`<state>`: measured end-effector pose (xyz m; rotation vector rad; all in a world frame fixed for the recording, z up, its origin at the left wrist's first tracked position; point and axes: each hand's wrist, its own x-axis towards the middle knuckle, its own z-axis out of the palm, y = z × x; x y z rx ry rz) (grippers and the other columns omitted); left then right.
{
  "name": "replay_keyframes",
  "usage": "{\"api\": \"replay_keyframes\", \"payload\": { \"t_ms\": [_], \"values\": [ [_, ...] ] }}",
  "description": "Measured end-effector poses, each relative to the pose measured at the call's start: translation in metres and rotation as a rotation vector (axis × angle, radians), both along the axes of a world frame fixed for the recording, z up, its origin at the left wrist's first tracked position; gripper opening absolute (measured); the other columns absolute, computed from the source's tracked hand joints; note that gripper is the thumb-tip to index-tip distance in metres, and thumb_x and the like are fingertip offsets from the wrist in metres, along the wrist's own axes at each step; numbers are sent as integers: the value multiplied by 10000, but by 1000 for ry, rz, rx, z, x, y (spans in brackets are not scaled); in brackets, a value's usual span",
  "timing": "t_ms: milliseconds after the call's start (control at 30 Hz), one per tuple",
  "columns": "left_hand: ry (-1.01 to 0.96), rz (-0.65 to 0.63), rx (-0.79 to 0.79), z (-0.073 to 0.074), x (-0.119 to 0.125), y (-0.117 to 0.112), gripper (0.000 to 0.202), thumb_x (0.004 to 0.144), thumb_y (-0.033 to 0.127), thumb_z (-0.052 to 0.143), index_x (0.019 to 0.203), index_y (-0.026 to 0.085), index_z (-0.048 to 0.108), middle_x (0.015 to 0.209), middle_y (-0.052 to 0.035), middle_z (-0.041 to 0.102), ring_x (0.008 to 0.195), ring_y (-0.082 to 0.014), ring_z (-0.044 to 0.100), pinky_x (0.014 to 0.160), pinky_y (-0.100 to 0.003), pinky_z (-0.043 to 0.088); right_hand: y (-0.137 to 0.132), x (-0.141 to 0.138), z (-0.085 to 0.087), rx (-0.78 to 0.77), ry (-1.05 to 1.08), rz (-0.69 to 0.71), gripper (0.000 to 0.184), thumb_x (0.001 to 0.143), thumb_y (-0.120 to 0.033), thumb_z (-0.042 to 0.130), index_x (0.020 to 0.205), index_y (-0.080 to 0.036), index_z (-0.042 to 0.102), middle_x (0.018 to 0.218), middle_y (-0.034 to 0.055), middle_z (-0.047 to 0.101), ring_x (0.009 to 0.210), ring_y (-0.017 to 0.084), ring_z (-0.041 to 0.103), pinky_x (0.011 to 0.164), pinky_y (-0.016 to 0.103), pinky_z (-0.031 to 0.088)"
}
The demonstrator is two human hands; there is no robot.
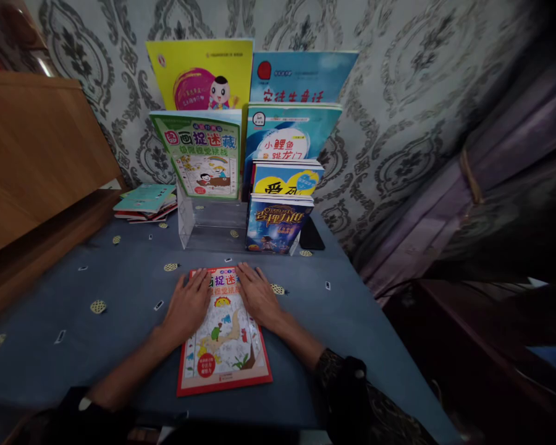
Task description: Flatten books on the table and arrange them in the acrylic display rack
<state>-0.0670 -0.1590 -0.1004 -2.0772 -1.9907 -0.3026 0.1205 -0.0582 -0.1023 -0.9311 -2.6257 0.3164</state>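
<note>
A red-bordered children's book [227, 346] lies flat on the table in front of me, its illustrated cover facing up. My left hand [189, 304] rests flat over its upper left edge, fingers stretched forward. On the upper right edge lies my right hand [258, 293], likewise flat with fingers extended. Part of the cover title is hidden under the hands. Just beyond stands a clear tiered book stand [213, 238]. It holds a green picture book [208, 157] on the left and a dark blue book [278, 225] at the front right.
Behind the green book rises a yellow book [199, 74]; blue books [301, 71] fill the right tiers. A small book pile [146, 201] sits at the back left by a wooden panel [41, 154]. A black flat object [312, 236] lies right of the stand. A curtain [440, 191] hangs at right.
</note>
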Motion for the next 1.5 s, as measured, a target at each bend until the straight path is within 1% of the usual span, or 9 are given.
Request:
{"api": "replay_keyframes", "payload": {
  "t_ms": [100, 200, 300, 400, 500, 733, 867, 1200, 1500],
  "values": [
    [-1, -110, -36, 0, 16, 5, 438, 1019, 240, 320, 1406, 154, 505, 1471, -125, 518, 1377, -243, 471, 1157, -510, 323, 0, 0, -1, -12, 14, 7, 501, 961, -133, 365, 1453, -105, 453, 1510, 166, 462, 1435, 259, 378, 1180, 496, 291],
    [-10, -220, -85, 1, 31, 15, 449, 1008, 188, 324, 1432, 162, 468, 1493, -106, 498, 1413, -209, 420, 1189, -478, 280, 0, 1, -2, -19, 48, 0, 610, 889, -51, 379, 1498, -82, 363, 1492, 186, 480, 1425, 243, 393, 1178, 480, 296],
    [-25, -236, -106, 2, 39, 25, 443, 1014, 198, 321, 1434, 161, 460, 1496, -112, 494, 1410, -210, 424, 1182, -483, 287, 0, 1, -3, -28, 70, -20, 656, 874, -37, 374, 1525, -62, 290, 1481, 209, 485, 1408, 232, 417, 1172, 473, 305],
    [-29, -212, -77, 4, 40, 30, 437, 1030, 245, 309, 1431, 164, 462, 1482, -123, 508, 1393, -221, 448, 1173, -487, 297, 0, 1, -1, -41, 60, -20, 653, 874, -44, 375, 1522, -51, 290, 1485, 215, 477, 1412, 232, 413, 1177, 473, 296],
    [-22, -178, -50, 5, 35, 29, 448, 1034, 292, 300, 1407, 144, 498, 1455, -143, 533, 1371, -242, 479, 1155, -487, 328, -1, 2, 3, -39, 47, -16, 666, 864, -38, 372, 1525, -61, 296, 1496, 216, 461, 1418, 239, 404, 1178, 485, 292],
    [-20, -34, -37, 9, 13, 14, 483, 1015, 332, 309, 1355, 97, 561, 1409, -187, 561, 1320, -318, 530, 1105, -567, 375, -3, 1, 6, -69, 13, -24, 614, 885, -35, 361, 1498, -60, 350, 1512, 205, 442, 1441, 255, 368, 1187, 503, 267],
    [-22, 10, -17, 8, -3, 4, 496, 1014, 356, 311, 1351, 93, 563, 1403, -200, 561, 1291, -321, 558, 1095, -560, 390, -3, 1, 9, -95, -7, -26, 571, 909, -49, 362, 1478, -92, 391, 1516, 179, 449, 1447, 256, 357, 1187, 507, 257],
    [-162, -127, -81, 5, -39, -10, 490, 1038, 402, 293, 1432, 181, 484, 1484, -103, 502, 1393, -224, 451, 1140, -465, 368, -4, 2, 11, -103, -4, -12, 535, 929, -68, 359, 1458, -105, 434, 1526, 167, 439, 1456, 246, 339, 1190, 515, 239],
    [-127, -168, -139, 7, -42, -13, 538, 1035, 434, 293, 1485, 163, 412, 1528, -115, 438, 1436, -235, 382, 1168, -479, 322, 9, 6, 0, -188, 162, 14, 509, 950, -126, 365, 1451, -157, 444, 1483, 134, 507, 1417, 225, 409, 1182, 499, 270]
  ]
}}
